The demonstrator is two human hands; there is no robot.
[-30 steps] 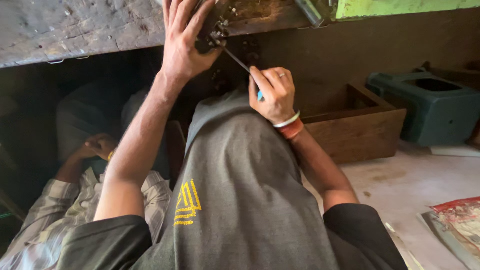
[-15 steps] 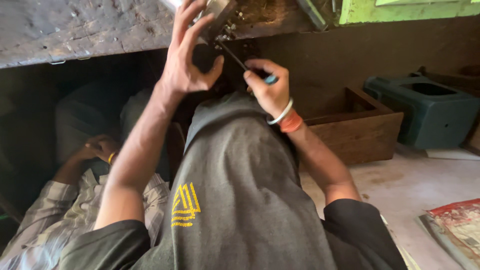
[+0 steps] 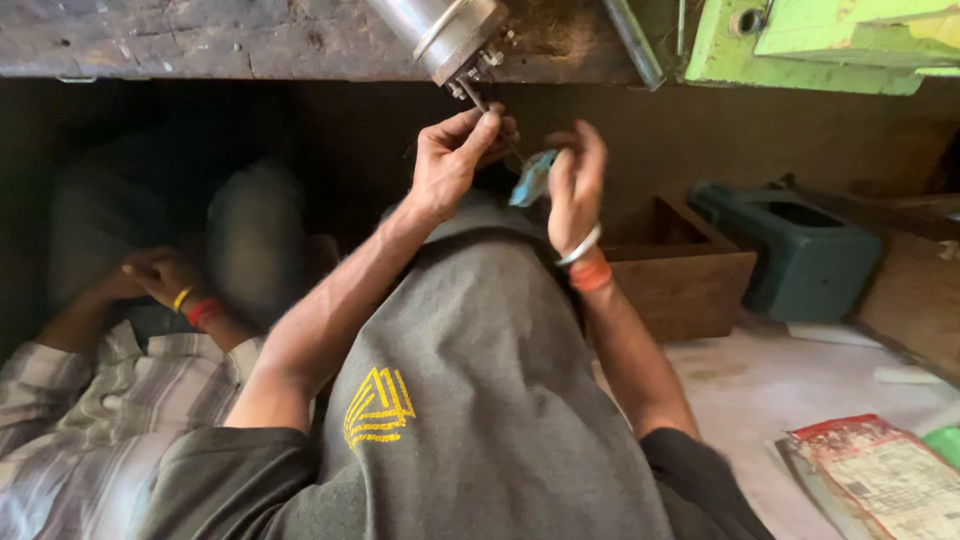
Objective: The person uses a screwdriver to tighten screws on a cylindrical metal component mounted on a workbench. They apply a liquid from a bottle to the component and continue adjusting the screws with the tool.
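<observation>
Both my arms reach up from my grey shirt (image 3: pixel 480 400) toward a shiny metal cylinder (image 3: pixel 440 35) hanging under a worn wooden bench top (image 3: pixel 200 40). My left hand (image 3: pixel 455 160) pinches the thin dark shaft of a screwdriver (image 3: pixel 533 178) just below the cylinder's bolted end. My right hand (image 3: pixel 575 185), with white and orange bands at the wrist, is closed around the screwdriver's light blue handle. The tool's tip points up at the cylinder's end; whether it touches is hidden by my fingers.
Another person in a striped shirt (image 3: pixel 70 420) sits at the left, a hand (image 3: pixel 165 275) with yellow and red bands in the dark under the bench. A wooden box (image 3: pixel 680 275), a teal container (image 3: pixel 800 250), a green machine part (image 3: pixel 820 45) and a printed packet (image 3: pixel 880 475) are at the right.
My left hand came off the dark part above, where its fingers were spread, and now pinches the screwdriver shaft. My right hand turned upright on the handle. The view tilted and shows the cylinder.
</observation>
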